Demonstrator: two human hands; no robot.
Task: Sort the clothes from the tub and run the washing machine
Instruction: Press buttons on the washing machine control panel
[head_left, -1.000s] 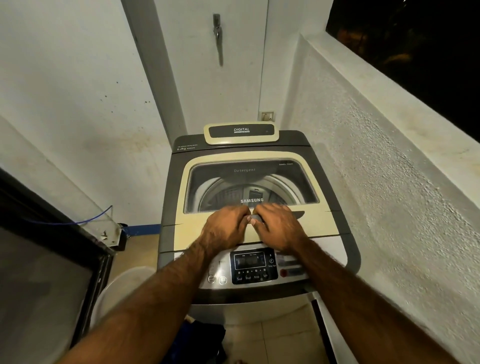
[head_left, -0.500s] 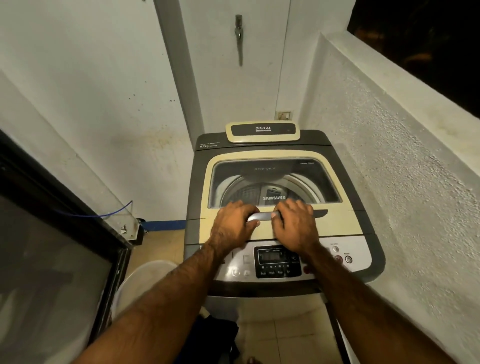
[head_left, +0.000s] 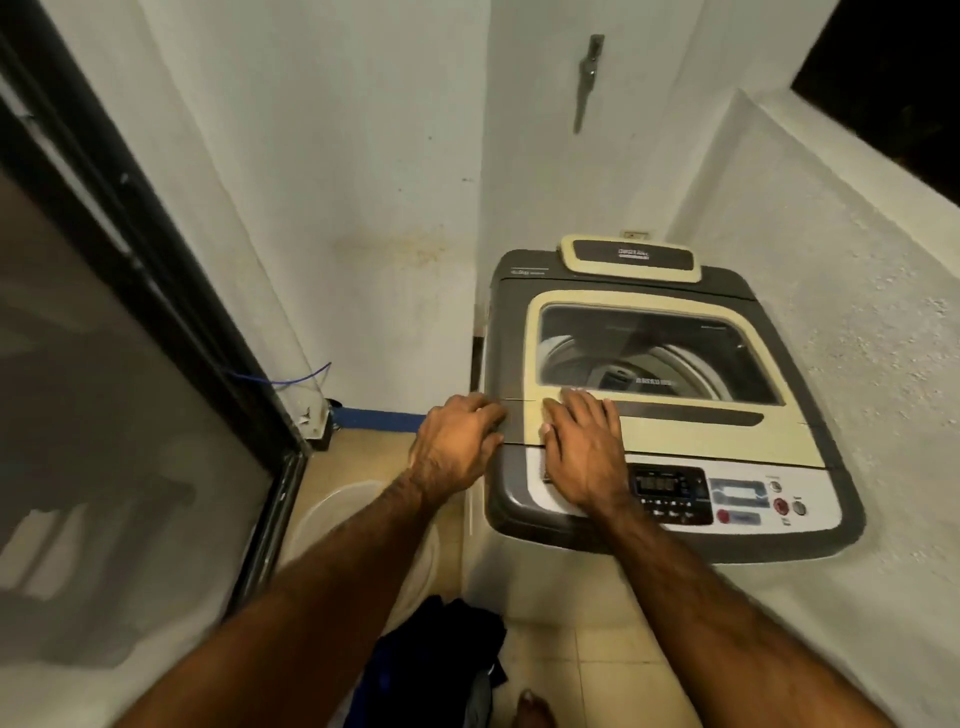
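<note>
My right hand (head_left: 582, 460) lies flat on the closed lid (head_left: 685, 441) of the washing machine (head_left: 511, 499), my left hand (head_left: 454, 449) loosely curled, empty, at its edge, and with dark clothes (head_left: 436, 660) heaped on the floor by the tub (head_left: 337, 506), I judge loading and starting remain.

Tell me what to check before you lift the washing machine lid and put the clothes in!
1. Hands free: left hand and right hand hold nothing, both at the front left of the washing machine. Ok.
2. Lid open for loading: lid lies flat and shut. Not ok.
3. Drum empty: drum shows only partly through the lid window. Cannot tell.
4. Clothes close by: dark clothes lie on the floor below the arms. Ok.
5. Power on: display is blurred. Cannot tell.
</note>
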